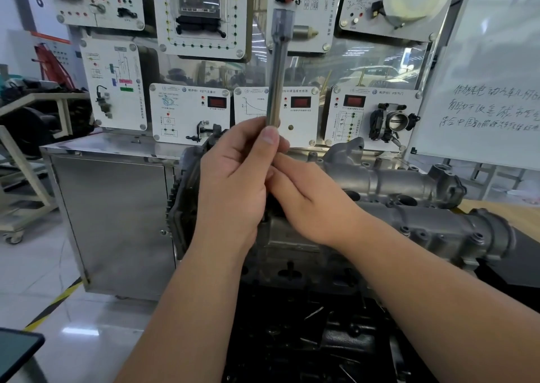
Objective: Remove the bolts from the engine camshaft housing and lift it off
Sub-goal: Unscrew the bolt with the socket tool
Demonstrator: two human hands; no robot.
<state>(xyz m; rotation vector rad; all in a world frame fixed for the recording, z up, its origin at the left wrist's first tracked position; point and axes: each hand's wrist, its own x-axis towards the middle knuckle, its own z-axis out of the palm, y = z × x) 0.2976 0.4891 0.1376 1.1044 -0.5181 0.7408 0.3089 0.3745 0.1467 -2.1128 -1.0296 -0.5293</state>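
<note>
Steel cabinet (114, 216) at 9 o'clock. White demo panels w/ sensors, e.g. throttle body (391, 122), across 12. Whiteboard (485, 90) w/ handwriting at 2. Wheeled cart (26, 178) far 9. Yellow-black floor tape (55, 303) at 7.

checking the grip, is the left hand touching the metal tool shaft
Touching. The head view shows the left hand with its thumb pressed on the upright tool shaft and fingers behind it.

Left hand (233, 183) gripping an upright metal tool shaft (276, 81), thumb pressed near its lower end. Right hand (304, 198), fingers (287, 164) apparently touching the hidden base, above the grey camshaft housing (423, 227).
</note>
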